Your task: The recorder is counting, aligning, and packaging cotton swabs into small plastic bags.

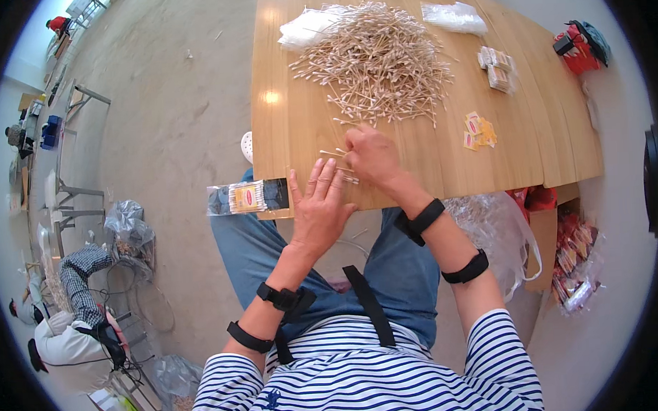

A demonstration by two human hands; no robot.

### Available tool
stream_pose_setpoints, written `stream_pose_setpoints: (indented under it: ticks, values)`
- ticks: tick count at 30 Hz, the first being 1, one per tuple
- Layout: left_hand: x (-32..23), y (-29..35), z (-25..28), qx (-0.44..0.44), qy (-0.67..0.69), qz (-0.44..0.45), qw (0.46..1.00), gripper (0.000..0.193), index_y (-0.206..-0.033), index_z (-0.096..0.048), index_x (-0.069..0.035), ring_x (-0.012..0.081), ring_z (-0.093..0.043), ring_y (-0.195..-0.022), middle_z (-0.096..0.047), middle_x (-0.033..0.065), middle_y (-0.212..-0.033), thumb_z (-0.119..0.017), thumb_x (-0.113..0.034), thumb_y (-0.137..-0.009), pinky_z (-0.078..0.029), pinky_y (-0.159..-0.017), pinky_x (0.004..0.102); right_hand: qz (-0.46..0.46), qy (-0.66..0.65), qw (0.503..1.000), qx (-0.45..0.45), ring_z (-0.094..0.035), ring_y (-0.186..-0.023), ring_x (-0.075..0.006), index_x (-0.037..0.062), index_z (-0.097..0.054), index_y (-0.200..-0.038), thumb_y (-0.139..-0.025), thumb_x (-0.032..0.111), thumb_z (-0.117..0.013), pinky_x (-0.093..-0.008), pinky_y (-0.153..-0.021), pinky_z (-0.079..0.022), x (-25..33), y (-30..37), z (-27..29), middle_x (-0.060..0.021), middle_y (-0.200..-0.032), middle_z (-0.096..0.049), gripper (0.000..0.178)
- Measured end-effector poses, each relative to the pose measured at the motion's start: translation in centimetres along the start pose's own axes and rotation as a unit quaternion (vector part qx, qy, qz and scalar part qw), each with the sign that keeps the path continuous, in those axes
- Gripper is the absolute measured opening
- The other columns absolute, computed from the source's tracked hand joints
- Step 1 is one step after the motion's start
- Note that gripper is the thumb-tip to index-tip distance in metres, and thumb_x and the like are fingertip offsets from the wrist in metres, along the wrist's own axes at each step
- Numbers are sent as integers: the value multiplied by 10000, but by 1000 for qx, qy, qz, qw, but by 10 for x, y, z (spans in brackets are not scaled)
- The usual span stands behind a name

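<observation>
At the near edge of the wooden table, my left hand (319, 211) lies palm down with its fingers stretched out beside a few loose cotton swabs (330, 153). Just to its right, my right hand (373, 157) is closed, its curled fingers around the shafts of swabs whose white tips stick out to the left. A big heap of cotton swabs (385, 62) spreads beyond both hands. Left of my left hand, a clear pack of swabs with a yellow card (247, 197) lies on a dark holder at the table's corner, jutting past the edge.
Yellow cards (480, 131) lie to the right on the table (516, 163). Beyond them are filled swab packs (497, 68) and clear bags (454, 18). A large plastic bag (500, 232) and a carton stand below the right side. Another person (69, 352) works at the far left.
</observation>
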State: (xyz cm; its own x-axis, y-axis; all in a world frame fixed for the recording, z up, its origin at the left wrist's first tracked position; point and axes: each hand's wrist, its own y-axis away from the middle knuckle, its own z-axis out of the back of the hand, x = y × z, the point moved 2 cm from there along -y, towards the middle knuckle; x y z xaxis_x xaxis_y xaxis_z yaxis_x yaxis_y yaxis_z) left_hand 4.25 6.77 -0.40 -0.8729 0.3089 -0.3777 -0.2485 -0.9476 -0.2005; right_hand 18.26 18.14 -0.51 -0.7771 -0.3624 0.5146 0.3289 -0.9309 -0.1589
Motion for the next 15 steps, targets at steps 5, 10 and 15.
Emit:
stream_pose_setpoints:
  ticks: [5,10,15]
  values:
    - [10,-6,1,-47,60,14,997,680,-1431,-504,3,361,-399,-1444,-464,201,-1519,-768,-178,-831,-239,-1211,560,-6,2,1000,-7,-670,-868,-376,65,-655,-862,-808,62,-649,-482,-743,-538,-4,7,3,-146,-940,-654,54]
    - [23,-29,-4,-95,107,27,989,563,-1397,-504,66,414,-435,-1401,-460,267,-1494,-664,-43,-869,-315,-1193,509,-31,16,997,-66,-670,-815,-386,73,-645,-851,-805,45,-639,-486,-695,-539,-5,26,3,-152,-936,-648,54]
    - [15,-28,-13,-57,154,49,985,531,-1407,-509,47,414,-433,-1406,-469,259,-1493,-615,-5,-889,-310,-1192,517,-16,34,997,-67,-659,-775,-404,58,-634,-864,-785,39,-645,-486,-690,-546,-4,34,-5,-167,-939,-621,82]
